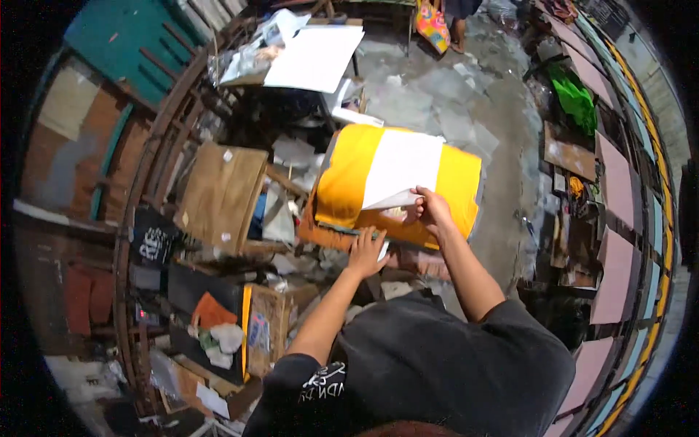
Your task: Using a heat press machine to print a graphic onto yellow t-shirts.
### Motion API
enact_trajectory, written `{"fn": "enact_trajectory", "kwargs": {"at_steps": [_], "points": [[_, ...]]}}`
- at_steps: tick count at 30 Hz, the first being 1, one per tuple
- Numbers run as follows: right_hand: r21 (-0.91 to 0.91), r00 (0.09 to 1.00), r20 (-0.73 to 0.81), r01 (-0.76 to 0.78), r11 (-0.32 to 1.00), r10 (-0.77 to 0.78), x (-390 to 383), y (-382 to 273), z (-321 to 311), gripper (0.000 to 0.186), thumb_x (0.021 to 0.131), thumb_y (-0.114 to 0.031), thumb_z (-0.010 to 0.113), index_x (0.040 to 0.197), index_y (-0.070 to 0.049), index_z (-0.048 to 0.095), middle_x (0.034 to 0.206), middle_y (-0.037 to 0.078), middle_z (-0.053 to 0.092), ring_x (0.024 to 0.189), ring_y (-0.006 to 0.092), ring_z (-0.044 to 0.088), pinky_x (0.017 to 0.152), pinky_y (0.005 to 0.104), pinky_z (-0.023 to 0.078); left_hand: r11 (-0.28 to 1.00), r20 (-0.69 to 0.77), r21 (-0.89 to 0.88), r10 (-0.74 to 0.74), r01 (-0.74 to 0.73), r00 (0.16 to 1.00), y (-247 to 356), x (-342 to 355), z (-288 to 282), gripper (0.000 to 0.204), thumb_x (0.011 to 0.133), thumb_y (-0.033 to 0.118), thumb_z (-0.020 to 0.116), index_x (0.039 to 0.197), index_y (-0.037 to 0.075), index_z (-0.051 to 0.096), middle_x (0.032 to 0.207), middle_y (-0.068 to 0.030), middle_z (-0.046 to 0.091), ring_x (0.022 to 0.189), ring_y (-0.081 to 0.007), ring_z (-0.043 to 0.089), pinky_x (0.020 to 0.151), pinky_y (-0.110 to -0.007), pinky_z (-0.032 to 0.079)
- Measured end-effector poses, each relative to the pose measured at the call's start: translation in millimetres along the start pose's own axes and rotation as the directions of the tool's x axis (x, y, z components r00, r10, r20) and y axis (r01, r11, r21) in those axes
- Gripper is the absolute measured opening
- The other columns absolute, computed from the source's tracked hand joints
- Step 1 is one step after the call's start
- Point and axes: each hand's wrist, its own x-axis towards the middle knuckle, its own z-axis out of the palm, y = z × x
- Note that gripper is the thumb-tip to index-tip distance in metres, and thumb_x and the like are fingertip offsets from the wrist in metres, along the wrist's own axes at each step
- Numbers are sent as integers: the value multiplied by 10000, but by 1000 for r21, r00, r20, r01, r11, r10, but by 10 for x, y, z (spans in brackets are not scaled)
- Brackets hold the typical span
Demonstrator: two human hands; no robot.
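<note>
Ahead of me lies a yellow cloth point(348, 164) draped over a board, with a white sheet point(405, 156) across its middle. My right hand point(433, 210) pinches the near edge of this sheet, which is peeled up and curled back there. Part of what lies under the lifted edge shows, though too little to make out. On the board's near edge rests my left hand point(366, 253), its fingers spread over the rim just below the cloth. A small white piece shows beside that hand; whether it is touched I cannot tell.
A large white board point(314, 57) sits on a cluttered table at far left. Nearer are a wooden panel point(222, 195) and a cardboard box point(268, 328). Along the right runs a long rack with pink panels point(614, 277). Another person's leg point(458, 35) shows at the back.
</note>
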Motion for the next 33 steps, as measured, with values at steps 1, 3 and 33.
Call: {"fn": "enact_trajectory", "kwargs": {"at_steps": [1, 3, 33], "points": [[38, 1000, -6, -20, 999, 20, 119, -90, 40, 227, 940, -269, 585, 1012, -56, 620, 603, -43, 501, 498, 85, 440, 470, 236, 354, 1000, -10, 1, 23, -23, 1000, -21, 22, 2, 712, 858, 395, 644, 1447, 138, 336, 1442, -197, 306, 1352, -393, 287, 1084, -545, 264], [131, 998, 36, -53, 990, 48, 424, -263, -2, 221, 947, -258, 579, 1018, -53, 625, 601, -51, 523, 468, 70, 453, 441, 212, 383, 999, 2, -16, 49, -49, 999, -61, 146, -53, 705, 831, 381, 666, 1416, 109, 381, 1408, -209, 346, 1324, -395, 321, 1073, -541, 275], [225, 894, 133, 394, 891, -429, 763, -1402, 1137, 187, 942, -215, 555, 948, -34, 600, 663, 17, 564, 484, 114, 514, 481, 233, 465, 560, -63, -829, -100, 4, 993, -354, 539, -1027, 596, 915, 440, 612, 1338, 42, 477, 1083, -84, 595, 971, -170, 583, 848, -334, 476]]}}
